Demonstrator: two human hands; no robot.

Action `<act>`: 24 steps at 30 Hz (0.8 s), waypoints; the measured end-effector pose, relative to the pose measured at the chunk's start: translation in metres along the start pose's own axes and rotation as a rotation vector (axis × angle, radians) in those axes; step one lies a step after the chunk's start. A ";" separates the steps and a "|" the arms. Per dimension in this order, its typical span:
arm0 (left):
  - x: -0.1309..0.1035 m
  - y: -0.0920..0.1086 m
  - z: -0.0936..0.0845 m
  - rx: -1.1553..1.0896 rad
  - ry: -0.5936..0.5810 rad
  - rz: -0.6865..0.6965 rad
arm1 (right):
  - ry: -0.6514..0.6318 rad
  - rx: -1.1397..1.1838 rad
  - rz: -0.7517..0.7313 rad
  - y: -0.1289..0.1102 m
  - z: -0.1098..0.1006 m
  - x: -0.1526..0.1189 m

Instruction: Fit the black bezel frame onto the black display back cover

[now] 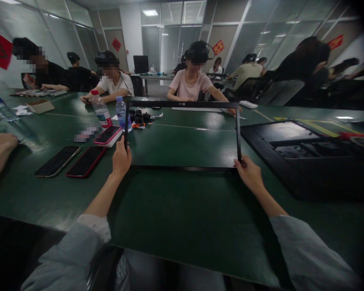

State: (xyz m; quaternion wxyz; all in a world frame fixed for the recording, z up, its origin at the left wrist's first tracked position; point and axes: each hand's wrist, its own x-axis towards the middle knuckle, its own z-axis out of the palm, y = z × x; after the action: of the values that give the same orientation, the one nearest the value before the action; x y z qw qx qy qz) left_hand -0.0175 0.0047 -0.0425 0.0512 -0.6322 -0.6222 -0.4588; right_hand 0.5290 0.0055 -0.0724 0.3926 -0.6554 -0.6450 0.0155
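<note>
A thin black rectangular monitor bezel (182, 169) is held upright above the green table (182, 218), and the table shows through its opening. My left hand (121, 159) is closed around the lower part of its left side. The lower right side is gripped by my right hand (249, 171), with the fingers partly hidden behind it. A small pale logo marks the middle of the top strip. To the right of my right hand lies a large black panel (291, 178) with a recessed section. Phones lie left of my left hand.
A dark phone (58, 161), a red-cased phone (86, 161) and a pink-edged phone (108, 135) lie at the left. Two bottles stand behind them, a red-capped bottle (101, 111) and a blue-capped bottle (121, 111). Another person's arm (0, 153) rests at the left edge. Several people sit opposite.
</note>
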 end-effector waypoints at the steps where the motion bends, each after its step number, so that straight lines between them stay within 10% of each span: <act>1: 0.000 -0.003 0.002 -0.013 -0.021 -0.017 | 0.006 -0.010 -0.006 0.001 0.000 0.000; 14: 0.005 -0.031 0.018 -0.256 -0.222 -0.282 | -0.009 0.079 0.143 0.016 0.007 0.005; 24: 0.005 -0.037 0.019 -0.204 -0.330 -0.239 | -0.011 0.118 0.182 0.011 0.005 0.005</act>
State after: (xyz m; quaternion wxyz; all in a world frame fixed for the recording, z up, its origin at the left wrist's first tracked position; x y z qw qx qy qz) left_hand -0.0392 0.0284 -0.0691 -0.1699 -0.6225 -0.6430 -0.4125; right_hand 0.5366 0.0139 -0.0791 0.4241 -0.6870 -0.5827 0.0926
